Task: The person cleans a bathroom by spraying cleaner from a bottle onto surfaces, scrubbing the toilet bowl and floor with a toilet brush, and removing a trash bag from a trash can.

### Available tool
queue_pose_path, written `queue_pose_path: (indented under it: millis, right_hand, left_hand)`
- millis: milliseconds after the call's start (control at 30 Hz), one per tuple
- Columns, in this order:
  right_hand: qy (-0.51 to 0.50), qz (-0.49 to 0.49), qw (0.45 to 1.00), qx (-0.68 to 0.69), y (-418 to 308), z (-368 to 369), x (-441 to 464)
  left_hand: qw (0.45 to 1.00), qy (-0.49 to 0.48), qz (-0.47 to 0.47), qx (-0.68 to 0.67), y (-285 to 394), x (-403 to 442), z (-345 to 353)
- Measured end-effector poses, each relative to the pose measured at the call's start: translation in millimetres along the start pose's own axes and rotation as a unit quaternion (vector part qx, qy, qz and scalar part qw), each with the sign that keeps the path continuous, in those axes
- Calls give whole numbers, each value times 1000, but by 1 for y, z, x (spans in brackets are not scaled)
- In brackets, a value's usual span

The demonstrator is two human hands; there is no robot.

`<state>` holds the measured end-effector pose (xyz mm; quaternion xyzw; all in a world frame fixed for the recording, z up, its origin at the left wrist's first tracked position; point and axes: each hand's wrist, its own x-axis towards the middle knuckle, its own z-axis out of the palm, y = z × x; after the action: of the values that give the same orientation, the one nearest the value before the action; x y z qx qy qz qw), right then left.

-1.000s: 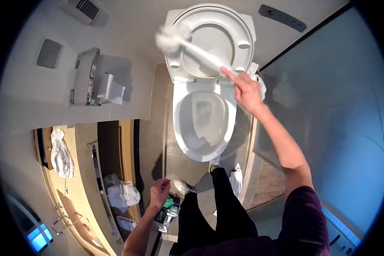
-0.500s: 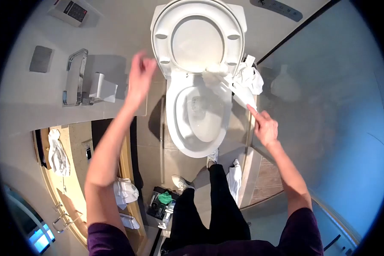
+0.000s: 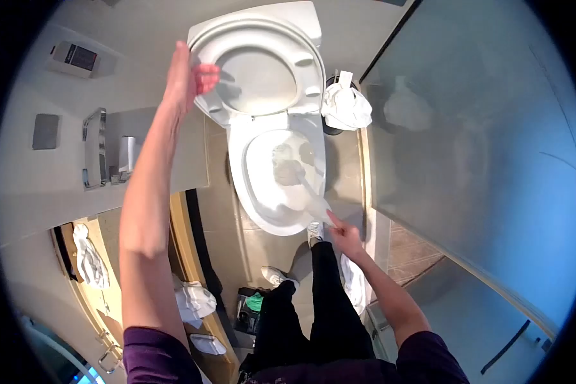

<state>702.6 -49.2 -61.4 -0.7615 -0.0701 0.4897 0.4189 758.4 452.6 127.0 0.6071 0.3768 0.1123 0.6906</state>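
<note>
My right hand (image 3: pixel 345 235) is closed around the white handle of a toilet brush (image 3: pixel 318 208). The brush slants down into the toilet bowl (image 3: pixel 240 173), and its head lies inside, partly lost in the glare. At the left edge of the raised toilet seat (image 3: pixel 304 89) is my left hand (image 3: pixel 189 80), thumb apart from the fingers and nothing held. Its fingertips overlap the seat's rim in view; whether they touch it I cannot tell.
A bin with a white liner (image 3: pixel 347 107) stands right of the toilet, beside a glass panel (image 3: pixel 454 147). On the left wall are a metal rail (image 3: pixel 96 147) and a toilet paper roll (image 3: pixel 128 153). A dark caddy with a green cloth (image 3: pixel 255 301) sits near my feet.
The brush has gone from the raised seat's lower edge down into the bowl, my right hand moving with it. My left hand has opened beside the seat. The view has shifted.
</note>
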Motion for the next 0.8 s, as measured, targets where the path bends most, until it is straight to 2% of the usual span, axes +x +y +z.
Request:
queue_pose_path:
  millis: [33,100,167,200,233,300,367,433,467,533,567,600,633,667,733,800]
  right_hand:
    - [-8,57,982,180,12,-18,-16]
    - [-17,85,919,385,-25,-38,-50]
    - [-3,30,907,419,-31,-55,-52]
    - [68,101,905,408,-62,-62,-52]
    - [52,52,921,383,-74,-72,-43]
    - [43,33,940,337,-105,-84,-15]
    - [23,4,981,195,-148,-78,26]
    - [-27,-31,999,-11,-181,-61,85]
    - [-20,-171,980,-99,-174,-44,130]
    - [16,-352,888,-296,-192,3,195]
    - [43,-390,826,-405,-219,32,209]
    - [29,-341,813,-471,-243,57,224]
    - [16,-290,795,-533,-257,76,237]
    - [14,-286,798,-531,-257,90,254]
    - [38,-369,732,-572,-246,101,274]
    - [18,-360,734,-576,-232,82,274]
  left_hand:
    - [1000,12,17,-7,-10,-28,0]
    - [999,-7,-10,-45,-33,-83,-6]
    - [999,41,-17,-9,-68,-138,-1]
    - [994,58,-83,-35,-77,-168,4]
    - [984,74,-148,-59,-86,-194,6]
    - [978,98,-167,-76,-138,-233,0]
    - [961,170,-213,-43,-207,-257,-4]
    - [941,209,-264,38,-282,-265,1]
    - [943,185,-253,108,-371,-265,-4]
    - [940,162,-244,177,-427,-254,-6]
    - [931,178,-301,108,-407,-245,5]
    - [913,193,-357,40,-397,-240,10]
    - [911,193,-362,42,-403,-240,10]
    - [914,196,-354,27,-410,-240,9]
    - [915,191,-354,19,-408,-240,5]
    - [921,144,-362,-6,-398,-246,-6]
